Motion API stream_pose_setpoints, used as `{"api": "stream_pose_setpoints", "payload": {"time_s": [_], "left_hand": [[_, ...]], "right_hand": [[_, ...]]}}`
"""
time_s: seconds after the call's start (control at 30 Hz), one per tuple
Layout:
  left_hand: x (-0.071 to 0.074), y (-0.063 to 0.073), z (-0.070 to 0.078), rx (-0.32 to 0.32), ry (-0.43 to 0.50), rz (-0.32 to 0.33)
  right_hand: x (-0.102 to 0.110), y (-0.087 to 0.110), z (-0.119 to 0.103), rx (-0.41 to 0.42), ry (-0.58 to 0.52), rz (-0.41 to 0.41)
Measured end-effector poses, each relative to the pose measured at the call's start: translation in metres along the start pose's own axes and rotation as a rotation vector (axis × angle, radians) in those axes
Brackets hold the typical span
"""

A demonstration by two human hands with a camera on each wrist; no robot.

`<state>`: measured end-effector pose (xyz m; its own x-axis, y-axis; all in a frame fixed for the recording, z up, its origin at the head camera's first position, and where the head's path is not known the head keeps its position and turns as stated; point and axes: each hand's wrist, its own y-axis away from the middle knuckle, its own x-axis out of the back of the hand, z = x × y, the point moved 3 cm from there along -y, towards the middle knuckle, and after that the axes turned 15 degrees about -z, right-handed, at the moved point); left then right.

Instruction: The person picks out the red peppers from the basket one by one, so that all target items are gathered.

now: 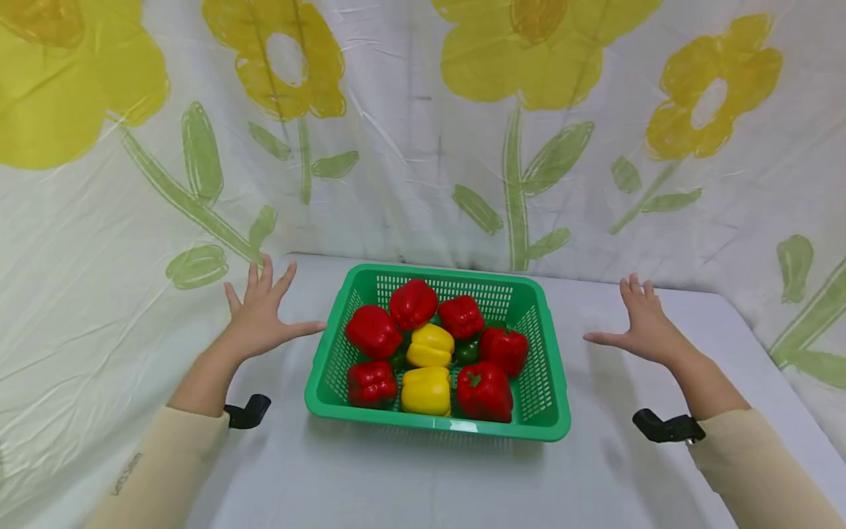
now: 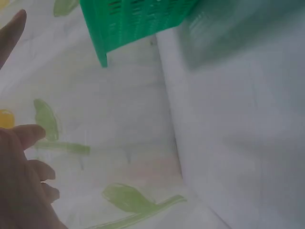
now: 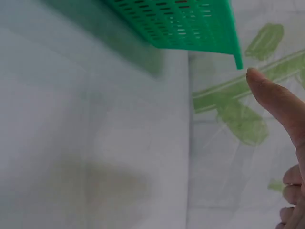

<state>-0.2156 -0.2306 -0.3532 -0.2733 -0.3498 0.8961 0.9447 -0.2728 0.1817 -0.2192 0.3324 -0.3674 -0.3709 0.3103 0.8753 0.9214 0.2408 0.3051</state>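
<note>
A green plastic basket (image 1: pixel 436 421) with slotted walls stands mid-table in the head view. Inside lie several red bell peppers (image 1: pixel 373 331), two yellow bell peppers (image 1: pixel 426 391) and, partly hidden beneath them, dark green peppers (image 1: pixel 466 351). To the basket's left, my left hand (image 1: pixel 256 314) is held with fingers spread, its thumb tip close to the rim. My right hand (image 1: pixel 648 327) is on the other side, farther from the basket, fingers extended and thumb pointing toward it. Neither hand holds anything. Each wrist view shows one basket corner (image 2: pixel 138 24) and part of that hand.
A white-covered table (image 1: pixel 370 485) carries the basket. Behind and beside it hangs a white cloth (image 1: pixel 396 184) painted with yellow flowers and green leaves. Black wrist cameras (image 1: pixel 248 411) sit on both forearms, by beige sleeves (image 1: pixel 161 463).
</note>
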Motion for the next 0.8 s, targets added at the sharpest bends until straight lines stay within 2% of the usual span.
{"api": "stream_pose_setpoints", "payload": {"time_s": [0.1,0.27,0.43,0.6,0.8], "left_hand": [[-0.006,0.004,0.008,-0.012,0.097,-0.052],[-0.019,0.006,0.014,-0.019,0.266,-0.122],[-0.033,0.006,0.015,0.006,0.444,-0.173],[-0.044,0.006,0.016,0.019,0.563,-0.181],[-0.058,0.008,0.024,-0.065,0.652,-0.169]], "right_hand": [[0.005,-0.001,-0.006,-0.03,-0.048,-0.069],[0.016,-0.002,-0.017,-0.074,-0.054,-0.137],[0.023,-0.003,-0.028,-0.046,-0.121,-0.177],[0.028,-0.008,-0.041,0.006,-0.228,-0.239],[0.032,-0.015,-0.058,0.061,-0.329,-0.3]]}}
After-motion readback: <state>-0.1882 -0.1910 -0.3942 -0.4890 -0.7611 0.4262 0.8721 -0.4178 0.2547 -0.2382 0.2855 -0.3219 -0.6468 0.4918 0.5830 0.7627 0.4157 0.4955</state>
